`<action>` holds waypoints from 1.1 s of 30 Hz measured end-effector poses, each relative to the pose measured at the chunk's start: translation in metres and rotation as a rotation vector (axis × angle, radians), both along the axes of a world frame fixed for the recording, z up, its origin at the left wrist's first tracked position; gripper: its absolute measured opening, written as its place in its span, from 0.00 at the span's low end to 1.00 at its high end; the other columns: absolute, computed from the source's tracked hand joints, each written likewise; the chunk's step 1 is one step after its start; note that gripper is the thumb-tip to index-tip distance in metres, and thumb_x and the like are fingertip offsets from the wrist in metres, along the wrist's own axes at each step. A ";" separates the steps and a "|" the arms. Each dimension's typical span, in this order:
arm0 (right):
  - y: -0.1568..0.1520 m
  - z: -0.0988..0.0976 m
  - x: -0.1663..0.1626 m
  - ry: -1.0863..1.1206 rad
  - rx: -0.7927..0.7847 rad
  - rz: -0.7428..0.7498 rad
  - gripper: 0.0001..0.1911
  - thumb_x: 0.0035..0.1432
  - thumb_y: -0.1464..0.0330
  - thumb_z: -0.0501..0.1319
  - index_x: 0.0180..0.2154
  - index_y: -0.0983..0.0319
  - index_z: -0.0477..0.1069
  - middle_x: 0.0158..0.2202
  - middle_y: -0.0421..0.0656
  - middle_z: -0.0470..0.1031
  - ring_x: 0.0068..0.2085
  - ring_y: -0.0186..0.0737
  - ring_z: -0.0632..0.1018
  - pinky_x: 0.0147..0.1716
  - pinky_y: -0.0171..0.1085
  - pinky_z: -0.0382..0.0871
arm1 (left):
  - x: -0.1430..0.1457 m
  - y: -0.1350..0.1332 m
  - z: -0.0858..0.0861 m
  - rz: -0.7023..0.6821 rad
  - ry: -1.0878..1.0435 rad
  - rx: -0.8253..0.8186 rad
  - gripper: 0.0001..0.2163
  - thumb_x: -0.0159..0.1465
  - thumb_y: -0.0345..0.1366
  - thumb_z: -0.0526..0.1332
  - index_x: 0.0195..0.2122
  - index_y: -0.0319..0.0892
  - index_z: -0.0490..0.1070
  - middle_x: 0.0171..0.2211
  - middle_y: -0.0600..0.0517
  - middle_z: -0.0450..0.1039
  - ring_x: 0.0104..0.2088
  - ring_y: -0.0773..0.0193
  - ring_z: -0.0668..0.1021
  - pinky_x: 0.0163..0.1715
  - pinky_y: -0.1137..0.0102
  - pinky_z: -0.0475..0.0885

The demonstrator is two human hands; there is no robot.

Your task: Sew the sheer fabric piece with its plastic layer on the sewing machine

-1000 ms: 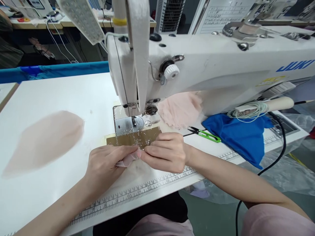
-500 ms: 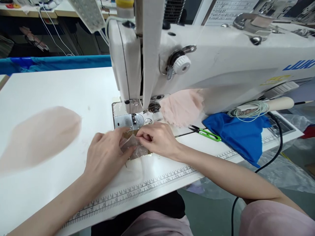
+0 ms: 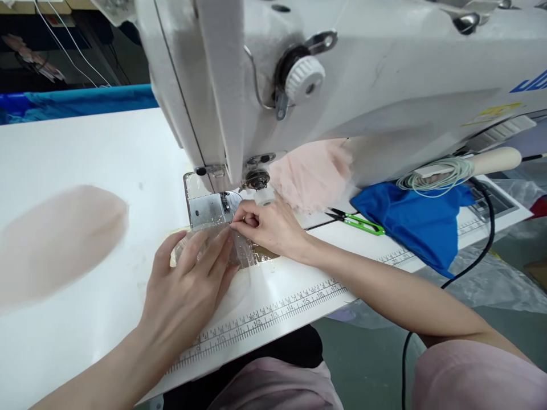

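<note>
A thin, sheer piece of fabric (image 3: 243,250) lies in front of the needle plate of the white sewing machine (image 3: 384,74). My left hand (image 3: 192,273) rests flat on its left part, fingers stretched out toward the presser foot (image 3: 225,202). Thumb and forefinger of my right hand (image 3: 273,228) pinch the fabric's edge just in front of the foot. The metal needle plate (image 3: 205,210) shows beyond my left fingertips. Part of the fabric is hidden under my hands, and its see-through cloth makes its outline hard to follow.
Sheer beige fabric (image 3: 64,239) lies on the table at left. Under the machine arm sits a gathered pale pink cloth (image 3: 314,173). Green thread snips (image 3: 359,223), a blue cloth (image 3: 410,222) and a coiled cord (image 3: 436,177) are at right. A printed ruler (image 3: 256,323) runs along the front edge.
My left hand has flattened and spread over the fabric, where before its thumb and fingers held it up. My right hand keeps its pinch, nearer the foot. The view has moved closer.
</note>
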State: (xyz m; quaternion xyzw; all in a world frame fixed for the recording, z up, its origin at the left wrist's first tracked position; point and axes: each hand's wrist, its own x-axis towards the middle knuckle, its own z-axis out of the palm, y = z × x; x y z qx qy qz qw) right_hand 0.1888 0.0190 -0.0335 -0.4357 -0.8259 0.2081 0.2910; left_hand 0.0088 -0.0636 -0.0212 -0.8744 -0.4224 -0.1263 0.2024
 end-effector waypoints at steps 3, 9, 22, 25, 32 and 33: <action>-0.002 -0.003 0.006 -0.087 0.201 0.056 0.09 0.61 0.75 0.58 0.35 0.62 0.77 0.24 0.34 0.74 0.24 0.29 0.67 0.39 0.37 0.57 | -0.002 0.005 0.001 0.016 -0.013 -0.081 0.16 0.71 0.35 0.54 0.58 0.41 0.66 0.52 0.49 0.77 0.52 0.50 0.75 0.53 0.51 0.59; -0.013 -0.005 0.016 -0.323 0.556 0.136 0.16 0.59 0.77 0.53 0.42 0.66 0.78 0.33 0.42 0.78 0.32 0.38 0.71 0.37 0.41 0.53 | -0.005 0.017 -0.001 0.028 -0.104 -0.149 0.17 0.72 0.35 0.52 0.60 0.48 0.65 0.53 0.51 0.76 0.56 0.50 0.74 0.54 0.49 0.58; -0.014 -0.002 0.011 -0.480 0.530 0.129 0.16 0.63 0.74 0.52 0.48 0.69 0.74 0.40 0.47 0.79 0.37 0.42 0.71 0.41 0.44 0.54 | -0.007 0.029 -0.005 0.033 -0.073 -0.050 0.16 0.71 0.38 0.54 0.56 0.37 0.69 0.51 0.47 0.77 0.57 0.49 0.73 0.54 0.51 0.56; -0.013 -0.002 0.011 -0.493 0.521 0.123 0.16 0.63 0.75 0.52 0.47 0.69 0.75 0.40 0.47 0.79 0.37 0.43 0.71 0.41 0.44 0.53 | -0.009 0.031 -0.006 0.036 -0.069 -0.055 0.16 0.71 0.38 0.54 0.57 0.37 0.69 0.52 0.47 0.77 0.57 0.48 0.72 0.55 0.51 0.56; -0.013 -0.001 0.010 -0.516 0.514 0.117 0.15 0.62 0.75 0.52 0.46 0.68 0.74 0.41 0.48 0.79 0.38 0.44 0.72 0.41 0.43 0.53 | -0.012 0.034 -0.007 0.015 -0.085 -0.059 0.15 0.70 0.37 0.55 0.56 0.41 0.69 0.52 0.47 0.77 0.58 0.48 0.72 0.55 0.50 0.57; -0.013 -0.001 0.010 -0.512 0.517 0.115 0.15 0.62 0.75 0.52 0.45 0.68 0.74 0.40 0.48 0.78 0.39 0.44 0.72 0.41 0.43 0.53 | -0.012 0.034 -0.007 0.015 -0.085 -0.071 0.15 0.70 0.37 0.56 0.56 0.41 0.69 0.52 0.46 0.77 0.58 0.48 0.72 0.55 0.50 0.57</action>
